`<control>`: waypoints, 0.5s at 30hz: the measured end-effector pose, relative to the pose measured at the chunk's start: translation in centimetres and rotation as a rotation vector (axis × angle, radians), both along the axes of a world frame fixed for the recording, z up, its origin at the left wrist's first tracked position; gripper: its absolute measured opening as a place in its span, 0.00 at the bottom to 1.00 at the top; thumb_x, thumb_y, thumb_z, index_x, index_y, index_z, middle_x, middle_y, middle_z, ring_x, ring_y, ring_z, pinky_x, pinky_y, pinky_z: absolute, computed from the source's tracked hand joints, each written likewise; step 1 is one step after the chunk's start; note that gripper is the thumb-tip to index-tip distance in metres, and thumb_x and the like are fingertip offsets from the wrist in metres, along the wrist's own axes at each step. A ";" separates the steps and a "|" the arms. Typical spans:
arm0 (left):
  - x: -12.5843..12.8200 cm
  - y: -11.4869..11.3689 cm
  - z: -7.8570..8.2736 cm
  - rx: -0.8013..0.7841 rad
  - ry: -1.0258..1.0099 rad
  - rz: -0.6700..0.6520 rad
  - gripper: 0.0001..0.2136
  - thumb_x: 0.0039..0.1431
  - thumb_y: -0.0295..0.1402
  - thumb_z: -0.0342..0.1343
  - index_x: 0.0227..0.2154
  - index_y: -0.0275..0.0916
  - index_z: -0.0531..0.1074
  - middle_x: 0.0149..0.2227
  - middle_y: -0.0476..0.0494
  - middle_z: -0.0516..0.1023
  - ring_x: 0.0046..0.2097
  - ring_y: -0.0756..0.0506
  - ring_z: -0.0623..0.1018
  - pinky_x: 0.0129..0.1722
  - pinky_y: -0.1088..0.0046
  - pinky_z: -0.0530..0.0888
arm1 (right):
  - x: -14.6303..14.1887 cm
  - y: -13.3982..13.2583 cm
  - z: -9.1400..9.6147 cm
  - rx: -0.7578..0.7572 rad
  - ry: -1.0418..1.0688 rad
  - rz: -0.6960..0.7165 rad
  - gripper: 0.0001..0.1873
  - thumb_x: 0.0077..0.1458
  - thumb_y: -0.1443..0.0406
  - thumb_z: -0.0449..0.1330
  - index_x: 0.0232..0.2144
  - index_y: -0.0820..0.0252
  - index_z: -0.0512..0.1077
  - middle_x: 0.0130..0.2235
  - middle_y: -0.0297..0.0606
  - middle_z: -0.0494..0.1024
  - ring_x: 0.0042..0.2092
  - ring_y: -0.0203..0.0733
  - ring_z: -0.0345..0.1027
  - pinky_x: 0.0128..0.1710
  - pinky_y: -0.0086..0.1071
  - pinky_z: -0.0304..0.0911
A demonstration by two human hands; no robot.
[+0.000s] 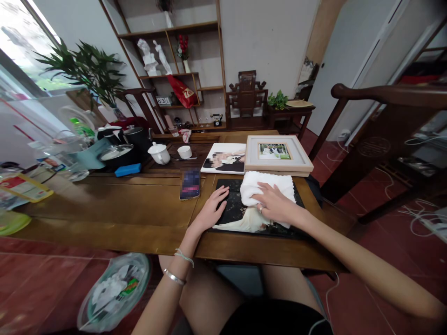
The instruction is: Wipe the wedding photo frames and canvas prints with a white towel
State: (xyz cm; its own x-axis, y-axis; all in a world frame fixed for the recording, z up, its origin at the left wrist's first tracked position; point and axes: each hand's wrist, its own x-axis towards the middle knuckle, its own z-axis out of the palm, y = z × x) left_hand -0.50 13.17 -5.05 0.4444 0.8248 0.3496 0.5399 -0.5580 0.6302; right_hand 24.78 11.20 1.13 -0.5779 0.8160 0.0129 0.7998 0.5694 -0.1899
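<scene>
A dark picture panel [232, 204] showing a pale, dress-like shape [246, 222] lies flat at the table's near edge. Fingers outstretched, my left hand [212, 208] rests on the panel's left side and holds nothing. My right hand [274, 202] presses a folded white cloth [283, 184] with a wavy edge against the panel's right half, its fingers on the fabric. Part of the picture is hidden beneath the cloth and that hand. Just behind the panel are a pale framed photo [303, 160] and a second picture panel [223, 160].
A phone [190, 184] lies left of the panel. Farther left are a white lidded cup [159, 153], a small white bowl [185, 152], a blue block [127, 170] and a black pot [117, 153]. A lined bin [117, 293] stands on the floor; a wooden chair [377, 135] is at right.
</scene>
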 end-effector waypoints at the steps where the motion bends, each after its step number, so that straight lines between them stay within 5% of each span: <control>1: 0.0 0.0 -0.1 0.007 0.000 0.000 0.19 0.66 0.34 0.44 0.57 0.42 0.65 0.63 0.41 0.63 0.66 0.43 0.58 0.65 0.52 0.55 | -0.4 -0.6 0.1 0.006 -0.007 0.006 0.22 0.55 0.70 0.49 0.52 0.58 0.70 0.62 0.50 0.60 0.65 0.62 0.41 0.55 0.67 0.45; 8: 0.1 0.0 0.0 0.024 0.009 0.006 0.18 0.66 0.34 0.43 0.57 0.40 0.66 0.62 0.40 0.64 0.66 0.43 0.59 0.64 0.51 0.57 | -2.0 -4.0 0.4 -0.023 -0.018 0.167 0.21 0.54 0.69 0.51 0.49 0.54 0.72 0.65 0.44 0.55 0.66 0.61 0.38 0.56 0.69 0.42; 15: 0.1 0.1 0.3 -0.002 0.007 0.015 0.19 0.65 0.34 0.45 0.56 0.39 0.66 0.62 0.40 0.64 0.66 0.42 0.59 0.65 0.51 0.57 | -0.3 1.1 0.4 -0.089 0.061 0.064 0.21 0.59 0.68 0.47 0.54 0.59 0.67 0.58 0.50 0.66 0.65 0.53 0.44 0.59 0.54 0.49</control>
